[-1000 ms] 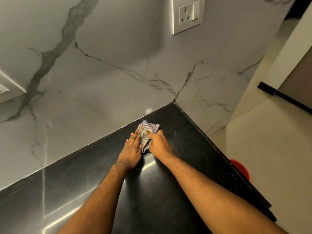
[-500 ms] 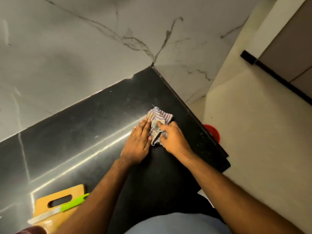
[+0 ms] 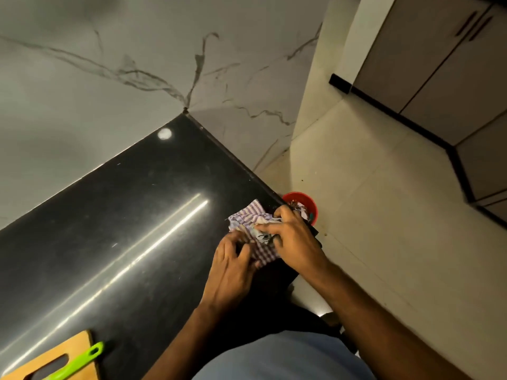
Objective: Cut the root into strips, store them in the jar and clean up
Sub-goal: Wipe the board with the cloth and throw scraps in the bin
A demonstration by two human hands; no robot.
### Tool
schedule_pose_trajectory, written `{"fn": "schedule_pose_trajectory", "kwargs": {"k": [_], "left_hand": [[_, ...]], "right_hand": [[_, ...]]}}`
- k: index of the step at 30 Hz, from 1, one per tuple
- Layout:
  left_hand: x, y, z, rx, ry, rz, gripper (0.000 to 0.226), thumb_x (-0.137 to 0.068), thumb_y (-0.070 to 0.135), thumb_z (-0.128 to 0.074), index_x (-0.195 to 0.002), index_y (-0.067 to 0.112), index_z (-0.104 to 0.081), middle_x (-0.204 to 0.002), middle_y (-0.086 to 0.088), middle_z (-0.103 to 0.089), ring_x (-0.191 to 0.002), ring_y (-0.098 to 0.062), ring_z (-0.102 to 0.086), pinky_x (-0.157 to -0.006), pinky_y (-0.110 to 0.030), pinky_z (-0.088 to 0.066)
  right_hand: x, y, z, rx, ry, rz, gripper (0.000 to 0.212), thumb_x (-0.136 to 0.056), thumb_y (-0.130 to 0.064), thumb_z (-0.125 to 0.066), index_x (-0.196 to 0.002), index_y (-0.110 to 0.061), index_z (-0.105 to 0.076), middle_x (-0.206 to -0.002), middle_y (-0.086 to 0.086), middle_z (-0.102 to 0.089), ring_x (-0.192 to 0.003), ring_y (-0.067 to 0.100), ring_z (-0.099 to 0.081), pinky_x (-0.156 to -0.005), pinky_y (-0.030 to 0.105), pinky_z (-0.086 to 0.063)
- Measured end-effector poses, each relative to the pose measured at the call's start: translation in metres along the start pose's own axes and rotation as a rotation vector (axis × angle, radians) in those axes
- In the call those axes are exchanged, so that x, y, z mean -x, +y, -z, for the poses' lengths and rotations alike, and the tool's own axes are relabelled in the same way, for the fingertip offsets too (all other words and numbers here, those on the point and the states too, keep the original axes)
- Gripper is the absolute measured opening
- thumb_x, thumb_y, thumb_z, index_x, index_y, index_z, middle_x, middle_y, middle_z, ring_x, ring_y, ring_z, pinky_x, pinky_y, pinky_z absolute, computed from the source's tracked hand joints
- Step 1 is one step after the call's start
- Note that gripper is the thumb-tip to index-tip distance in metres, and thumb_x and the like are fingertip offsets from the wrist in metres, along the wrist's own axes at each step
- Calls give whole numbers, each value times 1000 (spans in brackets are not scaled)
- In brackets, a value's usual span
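Both hands, left hand (image 3: 233, 266) and right hand (image 3: 293, 239), have dragged the gripped cloth (image 3: 251, 224) from the far corner to the surface's right edge above the red bin (image 3: 308, 205); wiping nearly done

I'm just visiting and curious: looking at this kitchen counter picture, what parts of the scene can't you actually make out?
- Head view: the cloth is partly covered by the left hand and right hand; what it gathers is hidden.
- The red bin on the floor is partly hidden by the counter edge and the right hand; its contents are too small to name.
- The cutting board and the green knife handle are cut off by the bottom edge; the blade is out of view.
- No jar or root strips appear.
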State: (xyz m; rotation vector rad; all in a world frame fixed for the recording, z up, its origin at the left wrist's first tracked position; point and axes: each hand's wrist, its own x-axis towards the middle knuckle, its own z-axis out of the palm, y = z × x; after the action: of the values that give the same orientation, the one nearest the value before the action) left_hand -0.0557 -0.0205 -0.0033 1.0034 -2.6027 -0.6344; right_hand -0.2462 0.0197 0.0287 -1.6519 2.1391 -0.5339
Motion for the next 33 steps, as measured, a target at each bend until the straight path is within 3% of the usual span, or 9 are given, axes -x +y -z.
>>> {"fn": "schedule_pose_trajectory", "kwargs": {"k": [2,5,9,11,14,16,22,27,33], "left_hand": [[-5,-2,-8,105,31,70,57,-91,38,-71,-134,8,-49,-155,-10,-25,-146,-26,-27,-117,-47,-34],[-14,-15,-6,157,-54,104,104,-85,66,-64,-160,20,-10,-169,-3,-2,-156,-20,-2,-123,-47,-16],[-14,-22,5,179,-84,175,117,-76,78,-62,-161,19,-7,-156,-4,-24,-145,-18,-25,-118,-43,-28],[-6,-20,10,207,3,155,112,-76,68,-71,-156,8,-22,-147,-2,-31,-138,-16,-32,-114,-37,-34],[14,-8,12,203,30,76,88,-83,50,-75,-151,12,-33,-145,0,-36,-133,-19,-36,-109,-40,-40],[17,2,6,189,-27,78,79,-90,43,-71,-151,13,-32,-143,-3,-36,-132,-21,-38,-107,-46,-42],[1,12,-24,-154,-254,96,103,-91,83,-18,-160,7,-7,-168,-9,4,-155,-19,9,-125,-43,-3],[-6,15,-30,-259,-275,113,104,-92,81,-11,-158,1,1,-166,-16,12,-154,-25,13,-126,-44,-3],[-35,23,-44,-349,-206,189,104,-94,77,-19,-156,-6,0,-164,-25,12,-154,-33,10,-126,-47,-3]], "right_hand": [[5,1,7,-20,-27,32,50,-85,-17,-61,-129,-40,-54,-128,-4,-36,-116,18,-42,-100,33,-44],[11,-5,1,19,-63,54,51,-86,-34,-66,-131,-37,-43,-139,0,-28,-123,22,-42,-100,39,-45],[17,-18,10,-25,-59,208,29,-83,-57,-59,-109,-49,-48,-116,-7,-49,-102,11,-57,-87,42,-52],[27,-23,13,-99,-96,284,26,-85,-56,-58,-108,-49,-52,-111,-9,-51,-99,9,-57,-87,40,-51],[47,-16,6,-154,-178,355,41,-93,-12,-51,-128,-32,-55,-123,-2,-45,-111,18,-45,-91,35,-43],[52,-2,8,-124,-205,282,49,-89,-4,-48,-131,-29,-54,-123,-1,-43,-112,21,-41,-89,36,-42],[48,20,18,50,-223,109,48,-83,-43,-36,-130,-39,-44,-141,0,-32,-119,24,-39,-94,38,-42],[41,28,7,-56,-194,36,45,-90,-58,-45,-132,-43,-39,-135,-7,-33,-119,14,-32,-94,29,-38],[11,51,4,42,-211,65,78,-84,-79,-7,-139,-34,-39,-133,-2,-39,-118,12,-32,-98,30,-37]]}}
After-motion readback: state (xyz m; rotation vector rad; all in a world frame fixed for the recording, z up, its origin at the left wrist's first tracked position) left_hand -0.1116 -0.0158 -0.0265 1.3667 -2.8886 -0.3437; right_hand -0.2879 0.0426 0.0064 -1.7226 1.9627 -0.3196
